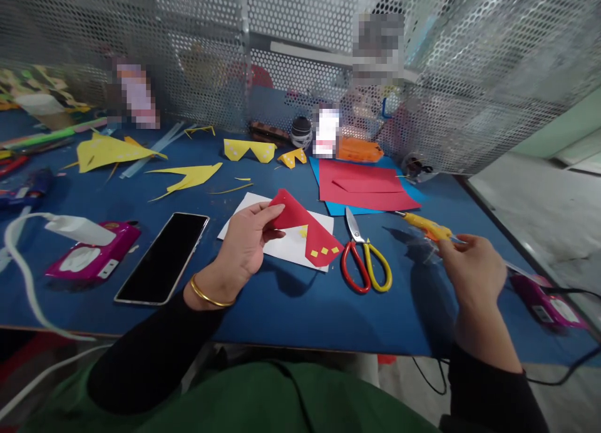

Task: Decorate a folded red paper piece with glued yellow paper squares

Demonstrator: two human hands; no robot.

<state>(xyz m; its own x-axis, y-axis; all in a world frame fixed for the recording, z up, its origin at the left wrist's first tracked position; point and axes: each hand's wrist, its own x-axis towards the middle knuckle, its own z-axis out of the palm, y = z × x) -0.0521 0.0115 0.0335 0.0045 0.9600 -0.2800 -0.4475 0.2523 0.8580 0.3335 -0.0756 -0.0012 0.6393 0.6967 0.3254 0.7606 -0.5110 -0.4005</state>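
My left hand [246,239] pinches one end of a red paper cutout [297,218] between thumb and fingers. Small yellow squares dot the cutout's lower right end. Beneath it lies a white sheet [282,251] on the blue table. Off to the right, my right hand [474,267] is closed around a yellow glue gun [428,225], its nozzle pointing left. Scissors [360,251] with one red and one yellow handle lie between my hands, blades slightly apart.
Red sheets [361,181] rest on blue paper behind the scissors. Yellow cutouts [248,150] stand farther back; yellow scraps [192,178] lie left. A phone [164,258] and pink power socket [94,251] with a white cable are nearer. A perforated metal screen [305,32] borders the back.
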